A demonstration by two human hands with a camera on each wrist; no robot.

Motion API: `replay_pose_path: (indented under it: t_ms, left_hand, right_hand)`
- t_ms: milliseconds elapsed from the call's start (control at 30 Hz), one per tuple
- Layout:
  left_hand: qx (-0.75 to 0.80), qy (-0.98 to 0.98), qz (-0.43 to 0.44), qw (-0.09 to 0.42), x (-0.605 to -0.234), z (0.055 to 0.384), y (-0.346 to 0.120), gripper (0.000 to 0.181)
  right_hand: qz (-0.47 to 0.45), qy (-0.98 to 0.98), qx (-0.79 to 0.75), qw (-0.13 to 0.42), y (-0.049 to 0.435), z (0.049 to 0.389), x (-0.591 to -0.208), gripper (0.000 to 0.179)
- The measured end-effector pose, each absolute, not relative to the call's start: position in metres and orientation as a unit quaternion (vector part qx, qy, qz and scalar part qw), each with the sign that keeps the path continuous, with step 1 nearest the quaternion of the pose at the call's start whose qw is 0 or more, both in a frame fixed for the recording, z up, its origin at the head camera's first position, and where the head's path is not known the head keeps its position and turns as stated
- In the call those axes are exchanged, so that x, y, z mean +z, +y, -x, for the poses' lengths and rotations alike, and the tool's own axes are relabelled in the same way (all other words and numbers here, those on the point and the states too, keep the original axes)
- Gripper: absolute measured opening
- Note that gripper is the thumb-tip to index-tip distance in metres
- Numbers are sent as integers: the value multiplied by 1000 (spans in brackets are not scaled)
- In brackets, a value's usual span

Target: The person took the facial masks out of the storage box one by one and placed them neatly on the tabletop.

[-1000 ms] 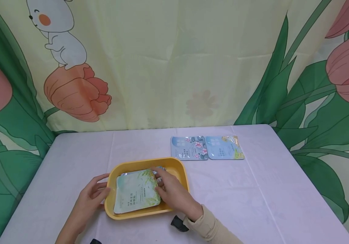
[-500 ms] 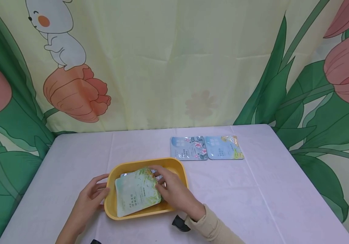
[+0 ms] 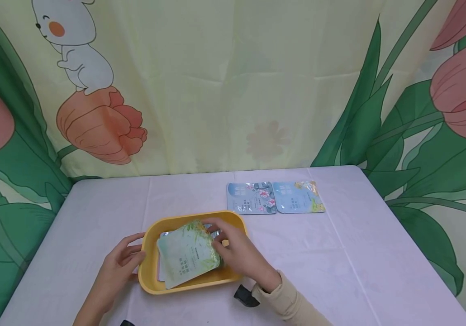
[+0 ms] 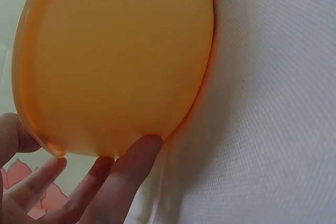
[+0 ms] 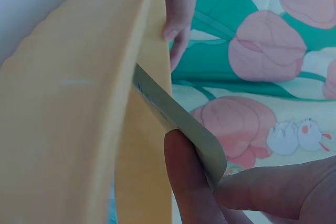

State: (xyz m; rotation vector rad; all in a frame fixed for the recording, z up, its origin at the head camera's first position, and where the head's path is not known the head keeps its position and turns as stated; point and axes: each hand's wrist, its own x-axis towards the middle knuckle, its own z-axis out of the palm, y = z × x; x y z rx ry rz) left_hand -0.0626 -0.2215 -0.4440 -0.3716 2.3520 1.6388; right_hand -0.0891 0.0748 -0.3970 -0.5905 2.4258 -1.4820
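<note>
My left hand (image 3: pixel 120 267) holds the left end of a yellow tray (image 3: pixel 149 271), thumb and fingertips against its rim and wall; the left wrist view shows the fingers at the tray's outer wall (image 4: pixel 121 77). Over the tray, my right hand (image 3: pixel 239 251) pinches the right edge of a pale green sheet mask packet (image 3: pixel 190 253) with leaf prints. This packet (image 5: pixel 184 121) stands tilted between thumb and finger in the right wrist view. Beneath it, edges of other packets (image 3: pixel 162 270) show inside the tray, mostly hidden.
Two blue sheet mask packets, one with pink flowers (image 3: pixel 252 198) and one with yellow-green prints (image 3: pixel 299 197), lie side by side behind the tray to the right. A white cloth covers the table (image 3: pixel 318 271). A printed curtain (image 3: pixel 200 90) hangs behind it.
The green packet has turned and shifted slightly right and up with my right hand, uncovering a packet edge at the left. My left hand has stayed at the tray.
</note>
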Motion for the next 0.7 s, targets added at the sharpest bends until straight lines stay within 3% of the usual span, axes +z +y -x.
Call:
replay_pose_path:
  t_ms: [700]
  left_hand:
    - [561, 807, 132, 127, -445, 63, -222, 54]
  right_hand:
    - [203, 823, -525, 80, 94, 99, -384, 45]
